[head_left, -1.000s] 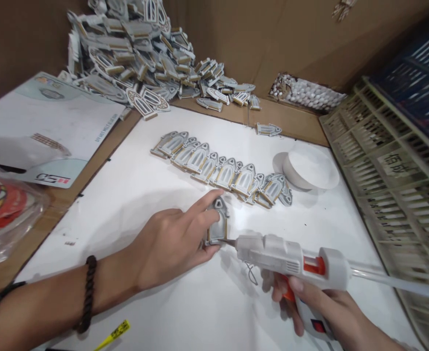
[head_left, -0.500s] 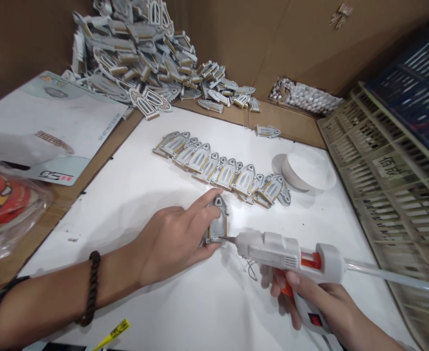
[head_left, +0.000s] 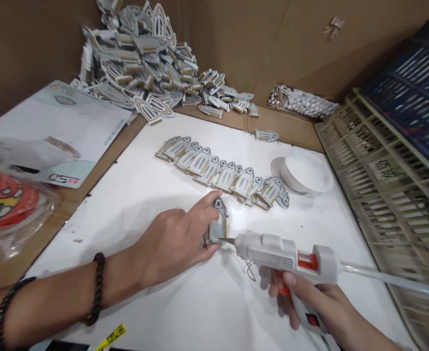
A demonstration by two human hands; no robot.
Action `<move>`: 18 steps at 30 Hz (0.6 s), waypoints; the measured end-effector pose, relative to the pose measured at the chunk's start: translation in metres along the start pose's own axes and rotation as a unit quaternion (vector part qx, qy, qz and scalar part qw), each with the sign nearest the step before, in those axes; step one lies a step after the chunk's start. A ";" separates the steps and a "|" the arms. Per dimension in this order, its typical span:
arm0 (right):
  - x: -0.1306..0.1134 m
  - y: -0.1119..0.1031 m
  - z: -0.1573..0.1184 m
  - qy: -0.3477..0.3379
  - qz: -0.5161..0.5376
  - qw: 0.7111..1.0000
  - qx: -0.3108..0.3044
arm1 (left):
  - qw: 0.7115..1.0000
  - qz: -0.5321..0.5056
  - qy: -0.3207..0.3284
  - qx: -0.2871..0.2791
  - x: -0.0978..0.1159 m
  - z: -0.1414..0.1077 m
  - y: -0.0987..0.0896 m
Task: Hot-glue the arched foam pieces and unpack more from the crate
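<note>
The person's left hand (head_left: 174, 246), with a dark braided bracelet (head_left: 98, 287) and a thin beaded bracelet (head_left: 8, 307) at the wrist, is half closed, pinching a small arched grey-and-white piece with a tan edge (head_left: 218, 226) between fingertips and thumb. The piece stands just above the middle of the white-covered surface (head_left: 126, 229). Its thin, layered build suggests that it is light, fairly stiff and liable to chip at the narrow arch bars, so the solid outer edge looks the safest place to grip.

The right hand (head_left: 309, 304) wraps firmly around the handle of a white hot-glue gun with an orange trigger (head_left: 269, 253), and a clear glue stick (head_left: 390, 279) runs out of its back. The metal nozzle sits at the piece's lower edge; actual contact is hard to tell.

Beyond, a curved row of similar arched pieces (head_left: 218, 173) lies overlapping on the surface, beside a round white disc (head_left: 305, 178). Farther off, a heap of more arched pieces (head_left: 137, 63) rests against a brown cardboard wall (head_left: 236, 39), and a pale plastic crate (head_left: 382, 195) stands at the right.
</note>
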State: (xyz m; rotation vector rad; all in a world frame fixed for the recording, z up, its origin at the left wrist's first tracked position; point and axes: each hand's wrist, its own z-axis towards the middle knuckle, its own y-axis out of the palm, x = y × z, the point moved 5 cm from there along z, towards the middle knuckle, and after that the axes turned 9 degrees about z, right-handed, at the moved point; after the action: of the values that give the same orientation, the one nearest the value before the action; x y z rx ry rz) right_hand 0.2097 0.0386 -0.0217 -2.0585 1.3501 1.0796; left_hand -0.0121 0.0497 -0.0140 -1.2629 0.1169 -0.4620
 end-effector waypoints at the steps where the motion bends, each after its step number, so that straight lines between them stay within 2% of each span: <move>1: -0.001 0.000 0.000 0.000 -0.003 1.000 0.000 | 1.000 -0.001 -0.003 -0.007 0.000 0.000 -0.001; 4: -0.001 -0.001 0.000 0.011 -0.023 1.000 0.006 | 1.000 0.001 -0.011 -0.007 0.000 0.001 -0.003; 12: 0.004 -0.007 -0.001 0.014 -0.041 0.999 0.014 | 0.999 0.004 0.005 0.039 0.003 -0.001 -0.008; 18: -0.010 -0.018 -0.016 0.035 -0.154 0.987 0.012 | 0.999 0.014 0.011 0.047 0.005 0.000 -0.010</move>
State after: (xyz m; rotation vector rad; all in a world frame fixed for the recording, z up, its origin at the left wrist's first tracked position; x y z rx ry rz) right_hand 0.2291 0.0404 -0.0053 -2.2128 1.0254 0.8594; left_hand -0.0099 0.0455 -0.0040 -1.1626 0.1293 -0.4513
